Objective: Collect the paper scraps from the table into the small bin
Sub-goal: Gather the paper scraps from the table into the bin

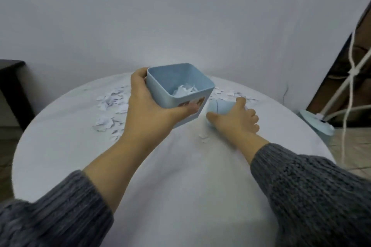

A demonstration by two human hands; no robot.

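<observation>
Background: plain pale grey wall (pixel 180 16). Round table (pixel 180 186) with white cloth stands against it. Dark furniture (pixel 12 90) at left edge. At right: tiled floor (pixel 353 146), white cords (pixel 350 78), dark wooden panel (pixel 359 50).

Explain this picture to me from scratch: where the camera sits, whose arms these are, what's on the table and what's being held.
There is no machine here. One wide-angle camera sits on a person's head and looks down, so the two arms in grey knitted sleeves are the wearer's own.

The left hand holds a small light-blue square bin, tilted, with a few paper scraps already inside. It looks lifted off the table.

The right hand lies over a small light-blue object on the table; it is blurred, so I cannot say what it is.

The round table has a white cover. White paper scraps lie scattered left of the bin, with more behind the right hand and a couple near that wrist.
</observation>
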